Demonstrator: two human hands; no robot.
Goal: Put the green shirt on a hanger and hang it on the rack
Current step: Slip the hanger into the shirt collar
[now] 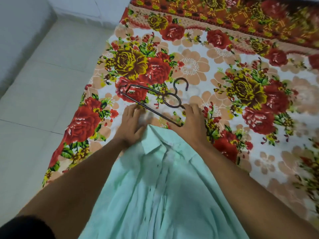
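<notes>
While the green shirt [160, 187] lies collar-up on the floral bedsheet [215, 66], the right hand [189, 121] grips the dark hanger [151, 99]. The left hand [132, 123] rests flat at the collar, fingers relaxed.

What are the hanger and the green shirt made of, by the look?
Hanger: looks like bent metal wire, dark and dull, possibly rusted or coated; thin round rod twisted into a loop under the hook. Green shirt: thin woven fabric, matte mint, likely cotton or a blend; soft creases, crisp collar.
</notes>
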